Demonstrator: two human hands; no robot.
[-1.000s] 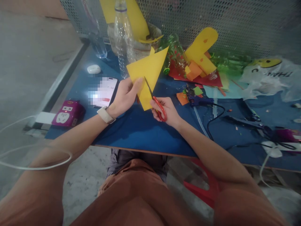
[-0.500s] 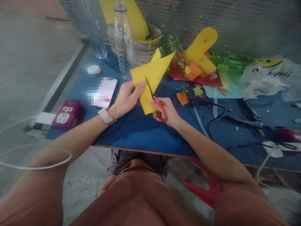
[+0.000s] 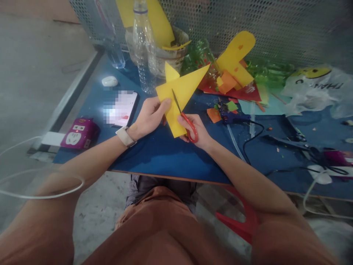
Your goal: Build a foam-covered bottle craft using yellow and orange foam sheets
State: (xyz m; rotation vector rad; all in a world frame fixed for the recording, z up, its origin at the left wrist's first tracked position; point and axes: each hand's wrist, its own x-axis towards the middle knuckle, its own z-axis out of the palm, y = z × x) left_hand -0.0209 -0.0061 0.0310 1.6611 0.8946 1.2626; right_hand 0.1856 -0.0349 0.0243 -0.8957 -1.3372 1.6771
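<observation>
A piece of yellow paper (image 3: 185,85) with a long pointed corner is held above the blue table. My left hand (image 3: 151,114) pinches its left edge, thumb on top and fingers underneath. My right hand (image 3: 197,130) is closed around the red handles of a pair of scissors (image 3: 191,127). One dark blade lies over the paper's face, pointing up and left; the other blade is hidden beneath the sheet. A yellow flap (image 3: 171,71) stands up behind the paper's upper edge.
A phone (image 3: 124,106), a white earbud case (image 3: 109,81) and a purple socket adapter (image 3: 80,132) lie to the left. Clear bottles (image 3: 143,48) and a bucket (image 3: 169,60) stand behind. Paper scraps (image 3: 227,82), a glue gun (image 3: 234,117) and pliers (image 3: 289,142) are at right.
The yellow paper has shifted slightly right and turned a little. Its rear flap has swung left and shows more. My right hand has moved slightly right with the scissors.
</observation>
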